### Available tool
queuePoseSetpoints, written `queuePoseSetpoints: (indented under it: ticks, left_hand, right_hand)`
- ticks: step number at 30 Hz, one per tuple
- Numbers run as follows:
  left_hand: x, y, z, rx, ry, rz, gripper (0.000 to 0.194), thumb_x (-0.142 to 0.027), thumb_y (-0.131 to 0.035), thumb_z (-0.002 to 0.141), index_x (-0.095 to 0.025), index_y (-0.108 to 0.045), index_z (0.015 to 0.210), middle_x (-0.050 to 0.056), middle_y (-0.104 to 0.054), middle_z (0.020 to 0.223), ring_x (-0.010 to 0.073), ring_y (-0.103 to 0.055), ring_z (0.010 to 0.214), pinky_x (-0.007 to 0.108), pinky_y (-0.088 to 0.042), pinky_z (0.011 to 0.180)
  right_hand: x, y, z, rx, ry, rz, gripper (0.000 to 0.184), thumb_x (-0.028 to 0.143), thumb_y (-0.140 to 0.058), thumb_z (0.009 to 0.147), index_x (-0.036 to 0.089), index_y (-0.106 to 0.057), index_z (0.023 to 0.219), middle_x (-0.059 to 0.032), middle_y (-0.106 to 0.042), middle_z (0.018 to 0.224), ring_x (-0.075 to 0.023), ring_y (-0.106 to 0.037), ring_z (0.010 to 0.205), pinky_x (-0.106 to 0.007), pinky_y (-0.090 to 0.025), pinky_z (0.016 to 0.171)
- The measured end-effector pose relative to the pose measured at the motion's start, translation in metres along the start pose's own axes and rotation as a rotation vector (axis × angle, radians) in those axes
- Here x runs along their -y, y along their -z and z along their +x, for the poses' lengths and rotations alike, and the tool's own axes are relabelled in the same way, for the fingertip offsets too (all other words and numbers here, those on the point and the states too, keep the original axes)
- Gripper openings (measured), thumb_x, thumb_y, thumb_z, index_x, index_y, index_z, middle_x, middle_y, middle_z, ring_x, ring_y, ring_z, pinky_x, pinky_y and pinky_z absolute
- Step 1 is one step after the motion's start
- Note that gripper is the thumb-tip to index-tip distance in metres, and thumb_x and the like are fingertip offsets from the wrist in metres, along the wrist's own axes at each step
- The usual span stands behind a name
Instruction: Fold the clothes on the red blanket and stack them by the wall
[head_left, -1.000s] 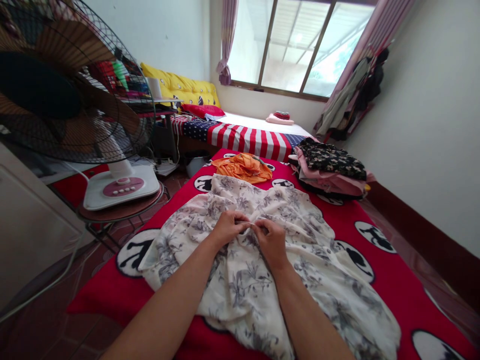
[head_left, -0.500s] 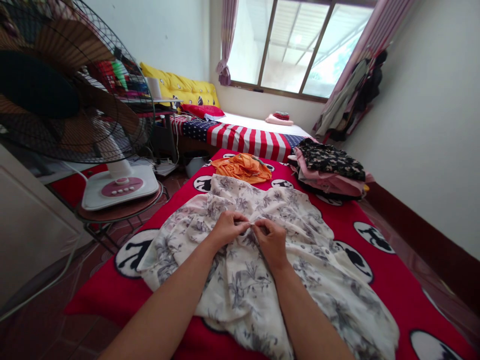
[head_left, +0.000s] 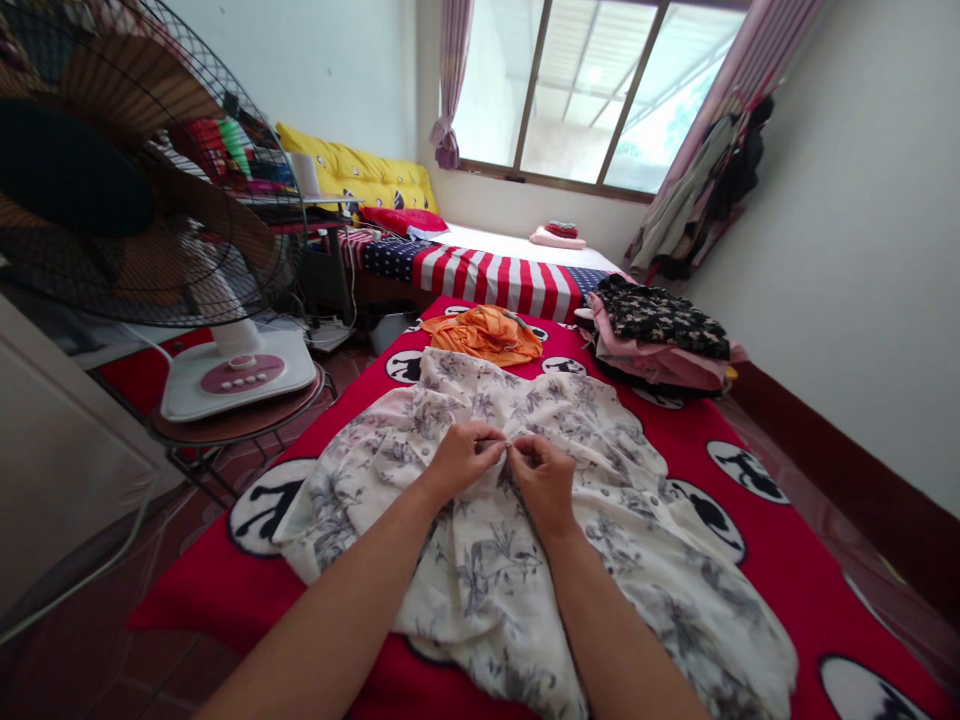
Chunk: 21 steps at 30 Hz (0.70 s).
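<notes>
White garment [head_left: 480, 570] under 2 adjacent hands [head_left: 466, 462] [head_left: 543, 484]

Daylight is admitted between pale walls [head_left: 862, 250] through a window [head_left: 568, 90] flanked by 2 pink curtains [head_left: 454, 85]. Below it, a bed [head_left: 487, 240] is edged with a stars-and-stripes cloth [head_left: 495, 283]. At left, an electric fan [head_left: 127, 185] is set on a round stool [head_left: 201, 432] above reddish floor tiles [head_left: 142, 670].
</notes>
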<state>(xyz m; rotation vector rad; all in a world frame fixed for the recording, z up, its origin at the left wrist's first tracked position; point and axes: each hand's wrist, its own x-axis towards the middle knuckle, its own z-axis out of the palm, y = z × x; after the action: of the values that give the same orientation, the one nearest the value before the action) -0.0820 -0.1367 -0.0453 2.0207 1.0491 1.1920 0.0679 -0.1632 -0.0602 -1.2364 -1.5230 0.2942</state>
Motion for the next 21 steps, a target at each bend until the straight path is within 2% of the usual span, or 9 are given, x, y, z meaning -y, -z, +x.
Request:
queuePoseSetpoints:
  ticks: [2,5,9,12,15,18,20,21]
  left_hand:
    - [0.001,0.0,0.001,-0.002,0.023,0.004,0.016,-0.022,-0.059,0.081,-0.015,-0.072,0.086,0.004,-0.073,0.081,0.0149,-0.065,0.075,0.023,-0.047,0.069]
    - [0.006,0.006,0.002,-0.068,0.066,0.146,0.017,-0.016,-0.057,0.078,-0.017,-0.073,0.085,0.004,-0.073,0.084,0.0166,-0.066,0.079,0.025,-0.048,0.074]
    - [0.013,0.018,0.002,-0.18,0.129,0.394,0.019,-0.015,-0.056,0.077,-0.019,-0.072,0.086,0.003,-0.072,0.091,0.0193,-0.066,0.086,0.028,-0.048,0.077]
    - [0.015,0.025,0.001,-0.248,0.163,0.533,0.018,-0.017,-0.054,0.08,-0.021,-0.071,0.087,0.003,-0.071,0.092,0.0207,-0.065,0.086,0.029,-0.048,0.073]
    - [0.014,0.029,0.001,-0.318,0.17,0.645,0.018,-0.017,-0.054,0.081,-0.021,-0.07,0.086,0.004,-0.069,0.089,0.0229,-0.063,0.086,0.032,-0.048,0.072]
    - [0.008,0.026,0.002,-0.376,0.063,0.69,0.021,-0.009,-0.056,0.076,-0.021,-0.071,0.085,0.007,-0.066,0.094,0.0258,-0.06,0.095,0.037,-0.047,0.082]
    - [0.003,0.019,0.001,-0.382,-0.092,0.604,0.026,-0.005,-0.054,0.076,-0.02,-0.07,0.089,0.007,-0.063,0.103,0.0251,-0.057,0.103,0.038,-0.044,0.091]
    - [0.0,0.013,0.001,-0.346,-0.172,0.524,0.028,-0.004,-0.053,0.078,-0.02,-0.07,0.092,0.007,-0.063,0.106,0.0232,-0.057,0.105,0.037,-0.044,0.093]
  right_hand:
    - [0.002,0.0,0.0,-0.016,-0.034,-0.024,0.012,0.027,-0.062,0.078,0.018,-0.064,0.07,-0.0003,-0.065,0.063,-0.0133,-0.057,0.056,-0.024,-0.044,0.06]
    - [0.004,0.006,0.002,0.032,-0.076,-0.132,0.015,0.033,-0.064,0.077,0.019,-0.065,0.074,-0.0009,-0.067,0.067,-0.0152,-0.06,0.061,-0.025,-0.044,0.063]
    - [0.004,0.029,0.008,0.149,-0.192,-0.297,0.02,0.041,-0.066,0.076,0.023,-0.069,0.082,-0.0003,-0.07,0.073,-0.0183,-0.063,0.069,-0.027,-0.042,0.066]
    - [0.002,0.048,0.011,0.265,-0.226,-0.39,0.015,0.037,-0.066,0.074,0.024,-0.071,0.081,-0.0006,-0.072,0.076,-0.0197,-0.064,0.073,-0.027,-0.041,0.065]
    - [0.001,0.056,0.008,0.335,-0.219,-0.451,0.014,0.032,-0.064,0.074,0.023,-0.072,0.081,-0.0017,-0.072,0.075,-0.0202,-0.064,0.073,-0.028,-0.04,0.066]
    - [0.0,0.05,-0.001,0.333,-0.202,-0.468,0.015,0.032,-0.062,0.077,0.023,-0.072,0.083,-0.0023,-0.073,0.077,-0.0203,-0.064,0.075,-0.027,-0.039,0.067]
    - [0.0,0.043,-0.008,0.295,-0.17,-0.486,0.017,0.034,-0.059,0.08,0.023,-0.072,0.083,-0.0031,-0.073,0.079,-0.0207,-0.065,0.077,-0.027,-0.039,0.067]
    - [0.0,0.04,-0.01,0.275,-0.149,-0.485,0.019,0.035,-0.058,0.082,0.023,-0.072,0.082,-0.0032,-0.073,0.08,-0.0207,-0.065,0.077,-0.027,-0.038,0.067]
